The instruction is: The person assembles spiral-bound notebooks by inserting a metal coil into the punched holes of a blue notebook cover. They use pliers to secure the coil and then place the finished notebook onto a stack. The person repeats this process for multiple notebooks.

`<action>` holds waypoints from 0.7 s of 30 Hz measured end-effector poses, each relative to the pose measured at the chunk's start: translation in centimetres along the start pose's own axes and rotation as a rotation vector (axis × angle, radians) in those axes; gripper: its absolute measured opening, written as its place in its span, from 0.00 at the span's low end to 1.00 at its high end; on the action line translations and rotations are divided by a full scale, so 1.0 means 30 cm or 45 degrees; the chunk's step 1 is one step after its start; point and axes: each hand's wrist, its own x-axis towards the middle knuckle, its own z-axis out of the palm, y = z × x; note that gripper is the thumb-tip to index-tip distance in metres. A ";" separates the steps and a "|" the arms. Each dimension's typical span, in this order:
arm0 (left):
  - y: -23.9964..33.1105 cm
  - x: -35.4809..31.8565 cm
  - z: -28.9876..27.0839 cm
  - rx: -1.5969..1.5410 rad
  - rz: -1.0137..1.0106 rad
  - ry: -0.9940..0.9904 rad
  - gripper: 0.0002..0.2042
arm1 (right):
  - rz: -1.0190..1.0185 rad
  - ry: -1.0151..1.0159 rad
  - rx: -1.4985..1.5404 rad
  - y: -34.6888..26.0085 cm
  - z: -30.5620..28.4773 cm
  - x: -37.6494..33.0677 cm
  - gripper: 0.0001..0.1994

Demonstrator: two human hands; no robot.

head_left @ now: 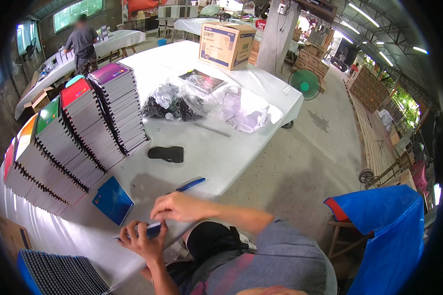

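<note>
My left hand (142,241) grips a small blue-covered notebook (154,229) near the table's front edge, thumb on one side and fingers curled over the other. Just above it, my right hand (176,207) is closed with its fingertips pinched at the notebook's edge; whatever lies between them is too small to make out. Two overlapping blue notebooks (112,199) lie flat beyond my left hand. A blue-handled hand tool (190,184), perhaps pliers or a cutter, rests behind my right hand. Farther back lies a flat black object (166,154) of unclear kind.
Tall stacks of spiral-bound notebooks (91,115) line the table's left side; more blue ones (59,273) stand lower left. A loose binding coil (212,130) lies near crumpled plastic and paper (206,98). Behind are a carton (226,45), a pillar (277,42), a green fan (305,84) and another person (83,44).
</note>
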 end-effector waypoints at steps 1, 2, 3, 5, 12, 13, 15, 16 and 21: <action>0.006 -0.005 -0.005 -0.006 0.008 -0.008 0.20 | 0.010 0.015 0.030 -0.009 0.035 -0.020 0.11; 0.009 -0.010 -0.008 -0.012 0.016 -0.016 0.20 | 0.019 0.030 0.060 -0.017 0.051 -0.031 0.12; 0.000 -0.011 -0.019 0.000 0.024 -0.025 0.21 | 0.032 0.042 0.127 -0.027 0.065 -0.032 0.12; -0.020 -0.012 -0.034 0.024 0.038 -0.041 0.22 | 0.056 0.063 0.259 -0.042 0.090 -0.031 0.12; 0.009 0.001 -0.010 0.059 0.002 -0.047 0.26 | 0.071 0.070 0.242 0.002 0.027 -0.048 0.13; 0.012 0.004 -0.011 0.059 -0.002 -0.053 0.26 | 0.037 0.082 0.231 0.003 0.023 -0.048 0.13; 0.011 0.005 -0.006 0.066 -0.012 -0.063 0.26 | -0.032 0.108 0.210 0.004 0.014 -0.044 0.12; 0.007 0.002 0.003 0.074 -0.017 -0.068 0.26 | -0.003 0.181 0.240 0.004 0.015 -0.044 0.12; 0.001 -0.004 -0.012 0.078 -0.005 -0.088 0.26 | -0.028 0.114 0.288 -0.024 0.020 -0.052 0.11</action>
